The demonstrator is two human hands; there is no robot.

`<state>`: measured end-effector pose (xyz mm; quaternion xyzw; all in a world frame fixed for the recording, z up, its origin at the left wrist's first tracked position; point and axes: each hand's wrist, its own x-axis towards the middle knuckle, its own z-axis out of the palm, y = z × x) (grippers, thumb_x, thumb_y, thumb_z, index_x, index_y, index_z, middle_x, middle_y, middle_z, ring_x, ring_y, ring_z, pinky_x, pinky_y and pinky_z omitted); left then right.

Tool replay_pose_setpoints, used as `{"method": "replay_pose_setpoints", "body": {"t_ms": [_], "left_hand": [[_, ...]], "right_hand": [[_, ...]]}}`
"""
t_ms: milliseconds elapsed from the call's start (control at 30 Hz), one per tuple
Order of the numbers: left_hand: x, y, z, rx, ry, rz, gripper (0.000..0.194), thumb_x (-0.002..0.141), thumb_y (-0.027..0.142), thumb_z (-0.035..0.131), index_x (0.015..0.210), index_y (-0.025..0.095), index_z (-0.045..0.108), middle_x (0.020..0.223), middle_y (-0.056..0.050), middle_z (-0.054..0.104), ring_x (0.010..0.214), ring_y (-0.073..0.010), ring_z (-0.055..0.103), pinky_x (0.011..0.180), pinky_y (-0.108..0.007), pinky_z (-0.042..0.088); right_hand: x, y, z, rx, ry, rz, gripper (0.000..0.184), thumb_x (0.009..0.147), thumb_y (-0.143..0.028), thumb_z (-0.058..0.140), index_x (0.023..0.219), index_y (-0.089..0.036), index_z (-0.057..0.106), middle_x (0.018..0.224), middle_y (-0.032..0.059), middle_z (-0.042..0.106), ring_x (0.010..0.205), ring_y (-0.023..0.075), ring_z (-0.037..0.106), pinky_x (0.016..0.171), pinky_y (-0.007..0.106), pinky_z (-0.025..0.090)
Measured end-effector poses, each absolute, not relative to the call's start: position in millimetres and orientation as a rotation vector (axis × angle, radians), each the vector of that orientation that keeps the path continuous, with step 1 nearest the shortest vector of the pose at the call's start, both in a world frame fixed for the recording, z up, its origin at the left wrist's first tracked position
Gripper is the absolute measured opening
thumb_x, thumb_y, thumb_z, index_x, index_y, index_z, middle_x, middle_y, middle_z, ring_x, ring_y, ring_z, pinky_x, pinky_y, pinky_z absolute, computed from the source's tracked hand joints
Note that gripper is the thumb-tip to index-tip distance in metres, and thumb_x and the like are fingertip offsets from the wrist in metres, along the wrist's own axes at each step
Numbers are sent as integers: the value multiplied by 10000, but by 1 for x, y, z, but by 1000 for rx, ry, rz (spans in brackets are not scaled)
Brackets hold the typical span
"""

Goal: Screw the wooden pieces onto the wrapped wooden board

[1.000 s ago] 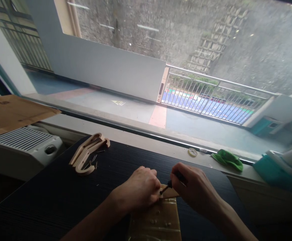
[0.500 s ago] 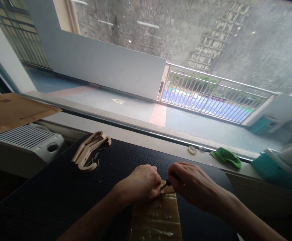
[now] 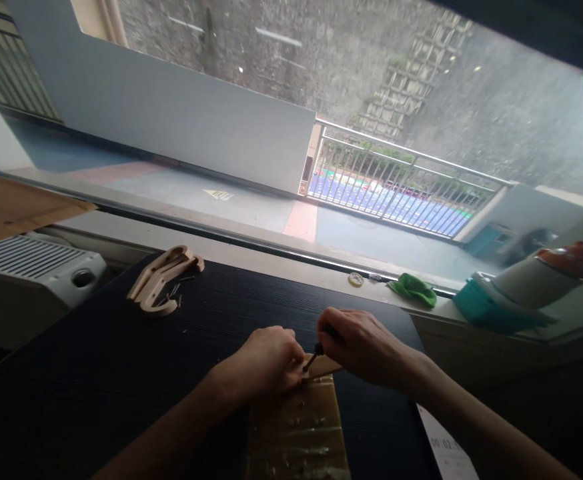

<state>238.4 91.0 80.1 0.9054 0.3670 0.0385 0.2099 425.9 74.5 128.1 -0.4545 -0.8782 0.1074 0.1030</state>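
My left hand (image 3: 266,361) is closed, pinching at the edge of a small wooden piece (image 3: 321,367) on the black table (image 3: 96,373). My right hand (image 3: 359,347) is closed round a small dark screwdriver (image 3: 313,357), its tip pointing down at the spot my left fingers pinch. Below the hands lies a yellowish tape-covered board (image 3: 296,433) with small screws scattered on it. What my left fingers pinch is too small to make out.
Curved wooden hooks (image 3: 159,283) with a few loose screws lie at the table's far left. A white heater (image 3: 26,273) stands to the left. On the window sill are a tape roll (image 3: 355,279), a green cloth (image 3: 414,290) and a teal object (image 3: 496,303).
The view has shifted right and tilted down a little. Both hands stay together at the wooden piece, with the screwdriver tip still at the pinch.
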Motion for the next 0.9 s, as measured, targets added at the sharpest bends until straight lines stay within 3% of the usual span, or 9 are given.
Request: {"method": "replay_pose_setpoints", "body": {"t_ms": [367,900], "left_hand": [[235,79,82,2541,1108,158,175,775,283,551,648,199,638,752,-27,620,673,-160,558,523,-234,321],[236,79,83,2529,1144,133,179,755,269,543,601,186,580,743,-27,620,689,-180,574,542,-251,330]], "right_hand": [[417,65,124,-1351,-2608,118,128,856,-149,410,780,-188,504,656,-8,547,579,108,437,563,248,278],[416,70,116,-1246,-2639,145,128,834,-119,432,735,-190,471,612,-29,505,552,91,406,546,245,239]]}}
